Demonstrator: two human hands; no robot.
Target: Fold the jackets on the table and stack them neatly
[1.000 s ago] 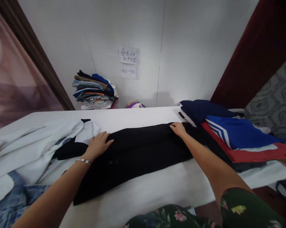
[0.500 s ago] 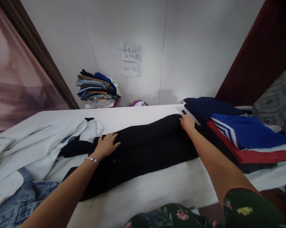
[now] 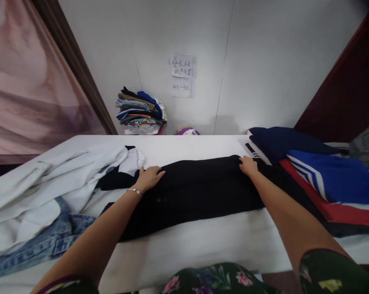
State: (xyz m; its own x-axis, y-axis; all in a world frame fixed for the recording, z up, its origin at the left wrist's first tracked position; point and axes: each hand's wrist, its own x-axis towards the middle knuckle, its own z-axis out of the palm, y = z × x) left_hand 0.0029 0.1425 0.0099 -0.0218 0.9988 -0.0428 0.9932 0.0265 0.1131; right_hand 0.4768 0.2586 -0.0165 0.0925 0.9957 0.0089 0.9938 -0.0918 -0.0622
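A long black garment (image 3: 199, 183), perhaps a jacket, lies folded into a wide strip across the white table, with two small dark buttons faintly showing. At its far left edge, my left hand (image 3: 149, 178) is closed on the cloth, thumb and fingers near each other. My right hand (image 3: 249, 165) pinches the far right corner, next to the stacked clothes. Part of the garment's left end is hidden behind my left forearm. Black cloth (image 3: 117, 180) continues to the left of my left hand, against some white clothing.
White garments (image 3: 71, 171) and blue denim (image 3: 50, 243) lie heaped at left. On the right are folded clothes: navy (image 3: 288, 141), blue with white stripes (image 3: 343, 175) and red (image 3: 322, 200). A clothes pile (image 3: 140, 112) stands behind the table (image 3: 172, 145), below wall notes (image 3: 183, 75).
The view has shifted, so most things sit further right. My left hand, earlier spread on the cloth, now has its fingers drawn together at the far edge. My right hand still holds its corner.
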